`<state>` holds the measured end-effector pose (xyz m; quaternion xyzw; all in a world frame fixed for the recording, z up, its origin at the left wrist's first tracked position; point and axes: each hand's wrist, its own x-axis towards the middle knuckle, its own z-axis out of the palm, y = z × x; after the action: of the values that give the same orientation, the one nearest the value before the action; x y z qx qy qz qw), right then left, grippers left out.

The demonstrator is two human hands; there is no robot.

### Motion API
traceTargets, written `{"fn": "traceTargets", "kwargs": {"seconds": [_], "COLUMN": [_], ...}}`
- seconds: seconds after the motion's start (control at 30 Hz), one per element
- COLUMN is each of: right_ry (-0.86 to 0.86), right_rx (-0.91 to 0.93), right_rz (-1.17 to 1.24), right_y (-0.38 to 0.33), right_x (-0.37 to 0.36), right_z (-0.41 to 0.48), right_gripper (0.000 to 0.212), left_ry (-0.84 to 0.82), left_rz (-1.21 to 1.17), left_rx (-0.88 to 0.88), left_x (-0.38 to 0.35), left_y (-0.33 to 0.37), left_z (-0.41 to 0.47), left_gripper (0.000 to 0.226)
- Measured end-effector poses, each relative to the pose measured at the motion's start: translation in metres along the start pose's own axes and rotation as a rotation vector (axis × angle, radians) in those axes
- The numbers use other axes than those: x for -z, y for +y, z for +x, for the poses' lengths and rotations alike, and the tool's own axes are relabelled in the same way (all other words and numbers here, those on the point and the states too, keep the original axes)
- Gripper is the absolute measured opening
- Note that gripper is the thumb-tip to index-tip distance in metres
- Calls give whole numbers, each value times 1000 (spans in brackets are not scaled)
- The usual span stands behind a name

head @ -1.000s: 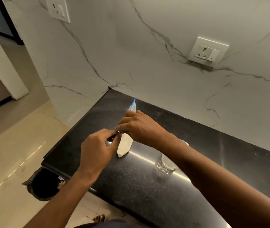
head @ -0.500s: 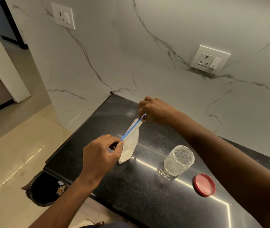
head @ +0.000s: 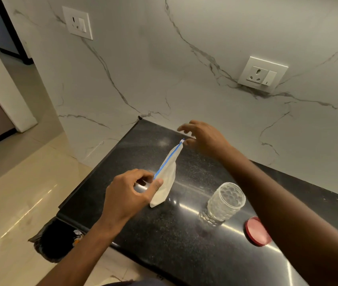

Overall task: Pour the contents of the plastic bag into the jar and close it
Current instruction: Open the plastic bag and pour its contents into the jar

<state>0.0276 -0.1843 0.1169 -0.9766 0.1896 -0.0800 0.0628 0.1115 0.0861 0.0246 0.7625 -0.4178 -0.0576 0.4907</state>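
Note:
A small white plastic bag (head: 167, 178) with a blue zip strip stands tilted on the black counter (head: 184, 254), its lower corner touching the surface. My left hand (head: 129, 197) pinches the bag's near end at the zip. My right hand (head: 203, 137) hovers at the bag's far tip with its fingers spread; the fingertips lie right beside the tip, with no grip on it that I can see. An open, dimpled clear glass jar (head: 224, 202) stands upright to the right of the bag. Its red lid (head: 255, 232) lies flat beside it, partly hidden by my right forearm.
A marble wall with two sockets (head: 262, 74) (head: 77, 22) rises behind the counter. The counter's left edge drops to a tiled floor, where a black bin bag (head: 56, 242) sits below the near corner. A doorway opens at the far left.
My right hand slid along the zip from beside my left hand to the bag's far end, then spread its fingers. The jar and lid came into view. My left hand kept its pinch.

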Motion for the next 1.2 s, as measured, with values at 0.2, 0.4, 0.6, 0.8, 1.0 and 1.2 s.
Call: {"fn": "traceTargets", "kwargs": {"seconds": [0.2,0.4,0.6,0.8,1.0,1.2], "right_ry": [103,96,114,122,172,195], "right_rx": [-515,-718,-791,-843,-794,-774], "right_rz": [1087,1446,1517,1481,1426,1298], "right_y": [-53,-79,-82,-83,-82,-72], "right_x": [-38,-57,-56,-65,-68,-57], "right_z": [-50,-56,-57,-55,-63,-86], "right_gripper": [21,19,19,20,31,25], "left_ry": [-180,-375,-373,-379,-298,-123], "left_rz": [-387,-434,-471,-458,-287,200], "left_rx": [333,408,428,434,336,80], "left_x": [5,-6,-10,-12,-15,0], "left_y": [12,17,14,10,5,3], "left_z": [50,83,84,82,82,93], "left_gripper": [21,18,17,24,16,3]}}
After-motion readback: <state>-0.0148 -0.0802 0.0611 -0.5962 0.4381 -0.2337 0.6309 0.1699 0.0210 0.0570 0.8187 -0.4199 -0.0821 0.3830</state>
